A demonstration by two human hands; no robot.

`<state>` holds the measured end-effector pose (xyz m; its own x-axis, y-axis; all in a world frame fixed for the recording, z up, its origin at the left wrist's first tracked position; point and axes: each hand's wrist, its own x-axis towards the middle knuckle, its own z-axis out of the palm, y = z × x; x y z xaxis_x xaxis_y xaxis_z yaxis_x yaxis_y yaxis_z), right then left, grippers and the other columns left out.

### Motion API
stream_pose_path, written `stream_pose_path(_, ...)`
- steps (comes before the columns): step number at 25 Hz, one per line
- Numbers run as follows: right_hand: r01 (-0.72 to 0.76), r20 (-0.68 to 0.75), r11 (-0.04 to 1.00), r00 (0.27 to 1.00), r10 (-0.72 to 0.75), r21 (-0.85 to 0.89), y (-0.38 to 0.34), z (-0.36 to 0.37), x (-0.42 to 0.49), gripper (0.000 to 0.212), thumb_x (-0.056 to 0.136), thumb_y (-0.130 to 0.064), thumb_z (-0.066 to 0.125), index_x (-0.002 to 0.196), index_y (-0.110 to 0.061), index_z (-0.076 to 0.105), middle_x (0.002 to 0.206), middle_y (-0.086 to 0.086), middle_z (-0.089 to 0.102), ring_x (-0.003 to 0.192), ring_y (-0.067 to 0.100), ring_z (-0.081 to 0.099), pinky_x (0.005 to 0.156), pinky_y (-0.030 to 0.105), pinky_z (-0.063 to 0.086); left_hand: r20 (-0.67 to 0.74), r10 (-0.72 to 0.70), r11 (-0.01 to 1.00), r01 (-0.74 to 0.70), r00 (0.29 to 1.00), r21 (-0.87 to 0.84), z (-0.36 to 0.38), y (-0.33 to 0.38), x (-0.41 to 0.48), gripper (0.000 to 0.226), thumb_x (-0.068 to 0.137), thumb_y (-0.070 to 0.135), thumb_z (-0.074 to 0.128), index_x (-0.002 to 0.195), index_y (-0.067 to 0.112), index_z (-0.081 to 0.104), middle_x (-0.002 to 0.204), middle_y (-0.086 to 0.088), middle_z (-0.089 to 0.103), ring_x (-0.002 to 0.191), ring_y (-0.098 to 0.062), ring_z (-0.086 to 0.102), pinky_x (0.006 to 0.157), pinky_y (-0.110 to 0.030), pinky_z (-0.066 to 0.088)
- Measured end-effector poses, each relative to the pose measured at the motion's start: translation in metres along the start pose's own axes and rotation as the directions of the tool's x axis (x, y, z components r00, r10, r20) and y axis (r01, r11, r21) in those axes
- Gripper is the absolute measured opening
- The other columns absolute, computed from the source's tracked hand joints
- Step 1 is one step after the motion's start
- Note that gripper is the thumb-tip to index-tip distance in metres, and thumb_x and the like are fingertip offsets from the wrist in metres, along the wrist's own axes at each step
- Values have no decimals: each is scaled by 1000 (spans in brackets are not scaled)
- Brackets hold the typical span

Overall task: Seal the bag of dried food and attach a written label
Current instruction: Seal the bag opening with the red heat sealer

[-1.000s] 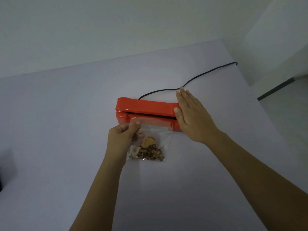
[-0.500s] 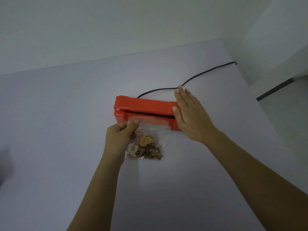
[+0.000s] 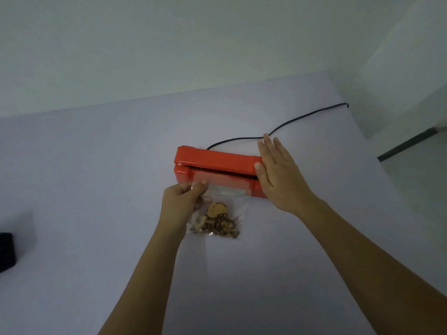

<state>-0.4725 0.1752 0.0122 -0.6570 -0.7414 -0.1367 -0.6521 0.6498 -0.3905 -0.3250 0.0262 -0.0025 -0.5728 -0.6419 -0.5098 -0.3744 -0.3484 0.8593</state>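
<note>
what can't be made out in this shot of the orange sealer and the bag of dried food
Head view only:
- orange plastic heat sealer: right end under the flat right hand.
- clear plastic bag: mouth inside the sealer's slot, seal not judgeable; left corner behind the pinching left hand.
- black cord: end drops past the table edge.
- black object: cut by left frame edge.

The right grip (image 3: 278, 176) lies flat, fingers straight, on the right end of the sealer (image 3: 217, 160); the left grip (image 3: 181, 201) pinches the bag (image 3: 232, 199) just before it.
</note>
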Motion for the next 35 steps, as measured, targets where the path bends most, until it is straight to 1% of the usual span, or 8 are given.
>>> stream_pose_path(3,-10,46,1000,999,11,-18,-3,-4,-2,55,100,-34,21,147,-10,5,158,6,-3,144,19,-8,117,38,-1,-6,-2,1000,2,1000,21,0,0,-1,19,85,16,65,70,5,69,44,4,58,36,-5,49,37,-13,38)
stream_pose_path(8,62,-34,991,998,-58,121,-15,-30,-8,56,100,-35,26,147,-13,6,158,4,-2,144,15,-8,119,42,1,-1,-34,999,34,999,-20,-1,2,-2,21,85,17,65,78,-3,69,61,-10,67,50,-16,61,46,-20,50)
stream_pose_path(11,182,-281,958,953,-116,222,-27,-57,-16,66,92,-48,37,146,-15,17,156,4,14,144,15,3,117,40,7,-2,-40,999,40,999,-27,-1,3,-3,20,85,16,65,79,-3,69,58,-7,66,46,-14,60,45,-20,49)
stream_pose_path(15,178,-289,951,952,-101,253,-37,-78,-18,80,74,-65,49,139,-20,34,139,-1,46,133,16,36,113,44,23,5,-51,997,51,999,-51,-1,6,-6,19,85,16,65,80,-3,69,54,-3,67,45,-11,62,44,-19,49)
stream_pose_path(19,220,-339,913,936,-98,343,-47,-85,-5,62,74,-56,62,124,-20,54,114,-8,63,108,14,56,100,48,41,8,-61,997,61,998,-55,0,6,-6,19,85,16,65,80,-1,70,54,-1,69,47,-12,64,46,-19,50)
stream_pose_path(23,364,-417,836,890,-183,410,-82,-96,15,50,73,-37,74,117,-16,60,103,-13,61,101,3,57,98,31,44,9,-69,997,69,998,-38,-3,6,-3,18,85,18,66,79,1,72,57,-2,69,49,-12,64,48,-20,51)
stream_pose_path(31,410,-65,684,880,-470,604,-140,-90,49,49,97,-20,45,142,-20,27,141,-2,47,131,6,37,98,3,24,-34,-80,995,82,996,50,-4,1,3,27,84,23,68,83,-4,71,60,-8,61,47,-14,51,50,-22,48)
stream_pose_path(35,197,-73,722,977,-200,664,-81,-70,49,43,99,-12,37,141,-21,32,142,-3,44,131,3,36,108,17,29,-50,-97,994,99,994,34,-3,1,3,25,82,24,69,80,-1,71,64,-12,63,55,-20,55,56,-27,51)
